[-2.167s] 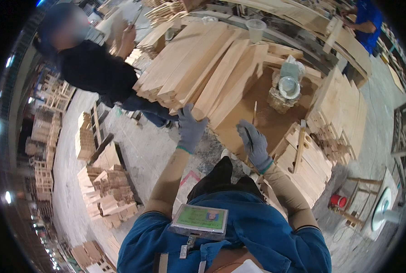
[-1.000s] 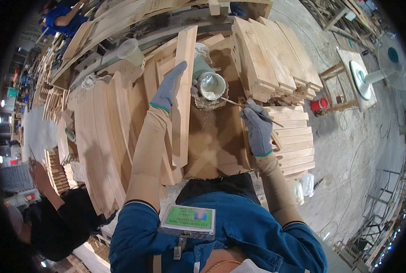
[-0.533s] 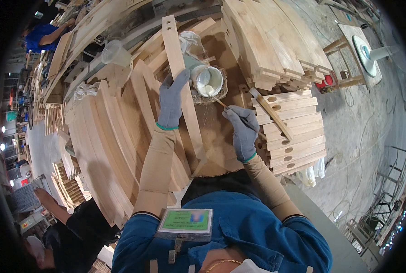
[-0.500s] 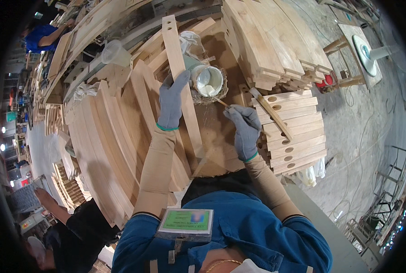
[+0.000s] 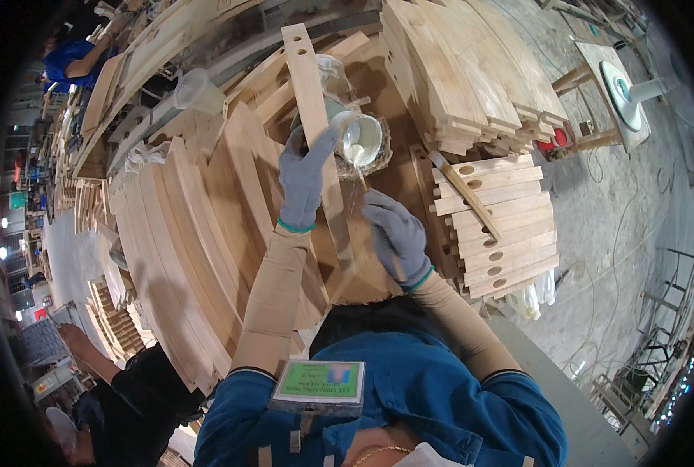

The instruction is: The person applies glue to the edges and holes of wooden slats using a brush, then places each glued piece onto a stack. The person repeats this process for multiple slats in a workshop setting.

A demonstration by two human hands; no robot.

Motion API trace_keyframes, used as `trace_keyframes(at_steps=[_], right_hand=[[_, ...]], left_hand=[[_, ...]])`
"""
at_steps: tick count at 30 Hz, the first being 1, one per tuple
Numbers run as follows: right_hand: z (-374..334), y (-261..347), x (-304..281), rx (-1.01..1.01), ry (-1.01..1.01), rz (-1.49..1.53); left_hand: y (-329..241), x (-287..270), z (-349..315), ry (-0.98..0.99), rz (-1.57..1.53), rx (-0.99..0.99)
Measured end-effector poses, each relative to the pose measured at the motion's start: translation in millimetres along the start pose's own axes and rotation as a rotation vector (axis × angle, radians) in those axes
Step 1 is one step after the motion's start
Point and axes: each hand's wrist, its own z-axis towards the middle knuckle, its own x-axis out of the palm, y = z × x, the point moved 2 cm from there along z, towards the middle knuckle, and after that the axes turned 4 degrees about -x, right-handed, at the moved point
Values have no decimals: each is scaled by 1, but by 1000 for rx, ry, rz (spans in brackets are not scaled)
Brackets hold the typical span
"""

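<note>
My left hand, in a grey glove, is closed round a long pale wooden slat with two holes at its far end. The slat stretches from the far side back toward my body. Just right of it a round pot lies tilted toward me, with white paste or glue inside and on its rim. My right hand, also gloved, is closed on a thin stick, blurred by motion, whose far tip is at the pot's near edge. The fingertips of the right hand are partly hidden.
Curved wooden boards stand in a row at left. A tall stack of planks is at far right. Below it, a pile of holed slats bears a flat wooden stick. A translucent plastic cup sits far left. Another person is at lower left.
My right hand has moved left and nearer to me, drawing the stick partly back from the pot. My left hand and the slat have shifted slightly to the right.
</note>
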Motion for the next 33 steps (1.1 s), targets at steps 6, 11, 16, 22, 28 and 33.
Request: trace_keyframes(at_steps=[6, 11, 16, 22, 28, 33], right_hand=[[6, -41, -8, 588, -328, 532], [2, -60, 7, 624, -303, 659], [-17, -47, 13, 784, -530, 1220], [0, -49, 5, 922, -591, 1572], [29, -68, -25, 936, -485, 1477], [60, -18, -83, 725, -336, 1204]], left_hand=[[-1, -4, 0, 12, 11, -29], [-1, -2, 1, 29, -2, -25], [-3, 1, -1, 21, -21, 0], [-17, -10, 0, -56, 25, -226], [-65, -16, -54, -82, -75, -172], [-74, -17, -141, -59, 36, -250]])
